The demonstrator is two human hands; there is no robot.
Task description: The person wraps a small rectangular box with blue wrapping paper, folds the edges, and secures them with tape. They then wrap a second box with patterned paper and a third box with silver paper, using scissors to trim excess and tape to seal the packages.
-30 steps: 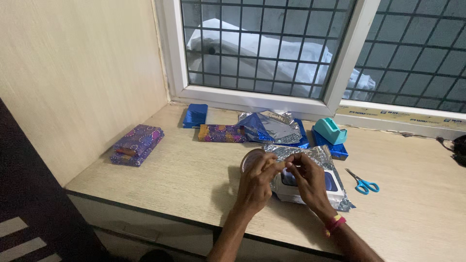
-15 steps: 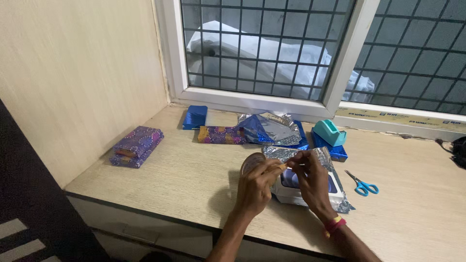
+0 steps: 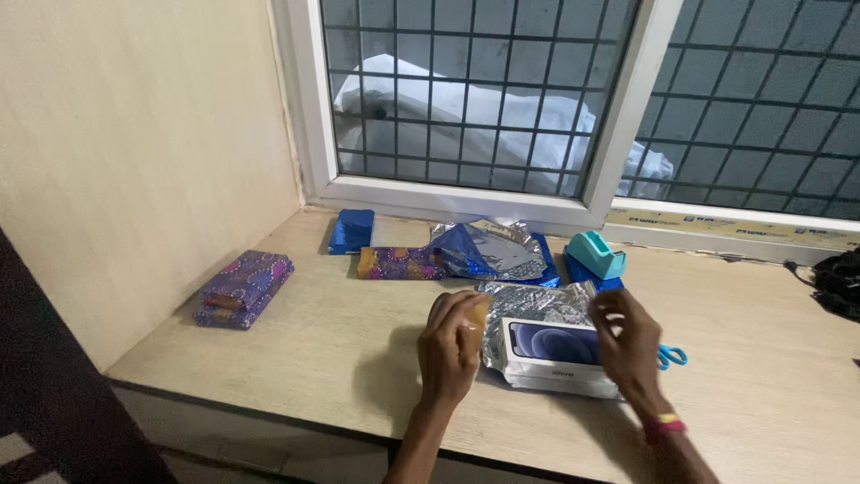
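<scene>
A person's two bare hands work over a white phone box (image 3: 555, 351) lying flat on a sheet of silver wrapping foil (image 3: 528, 303) on a pale wooden table (image 3: 340, 332). The left hand (image 3: 452, 345), just left of the box, is curled around a roll of clear tape (image 3: 466, 314). The right hand (image 3: 627, 345) hovers at the box's right edge, fingers pinched close; whether a strip of tape runs between them is too fine to tell.

The step in hand appears to be drawing tape for wrapping. The next move likely calls for folding the foil over the box, which it does not yet cover, and pressing the tape flat across the seam.

Beyond the box, toward the barred window (image 3: 502, 99), stand a teal tape dispenser (image 3: 596, 254) and crumpled blue foil (image 3: 488, 246). Blue-handled scissors (image 3: 672, 356) peek out just right of the box. Well left of it lies a purple wrapped parcel (image 3: 242, 287).
</scene>
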